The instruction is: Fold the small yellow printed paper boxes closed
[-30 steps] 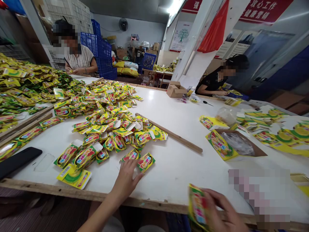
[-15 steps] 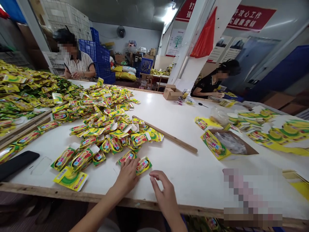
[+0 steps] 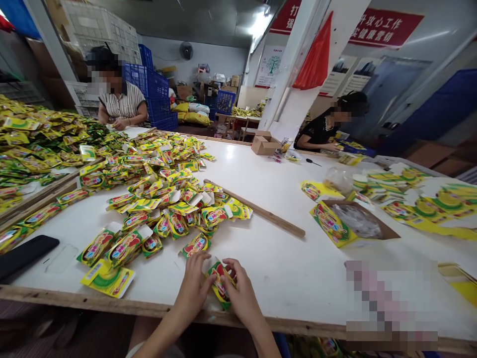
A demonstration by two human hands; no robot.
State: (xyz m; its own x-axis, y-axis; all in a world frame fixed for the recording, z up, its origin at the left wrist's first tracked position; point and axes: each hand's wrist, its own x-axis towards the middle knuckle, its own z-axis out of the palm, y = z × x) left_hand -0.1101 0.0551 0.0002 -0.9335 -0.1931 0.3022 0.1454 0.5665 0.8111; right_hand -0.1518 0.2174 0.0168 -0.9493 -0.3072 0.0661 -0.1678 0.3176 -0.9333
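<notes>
A small yellow and green candy carton (image 3: 219,282) with colourful lettering is between my two hands near the table's front edge. My left hand (image 3: 194,279) grips its left side, with the thumb at the carton's edge. On the other side my right hand (image 3: 240,289) has its fingers curled around the carton, the thumb lying on its printed face. Just beyond my left hand rests another carton (image 3: 196,244), partly hidden by the fingers. A large heap of similar cartons (image 3: 164,194) spreads to the left and back.
A wooden stick (image 3: 261,209) lies across the table. To the right stands an opened display box (image 3: 331,223) with clear plastic inside, near flat printed card (image 3: 447,201). A black phone (image 3: 30,253) is at the left. Two co-workers (image 3: 122,102) sit across the table.
My right hand has moved in and taken hold of the carton beside my left hand. The carton has come nearer to me and turned more upright in view.
</notes>
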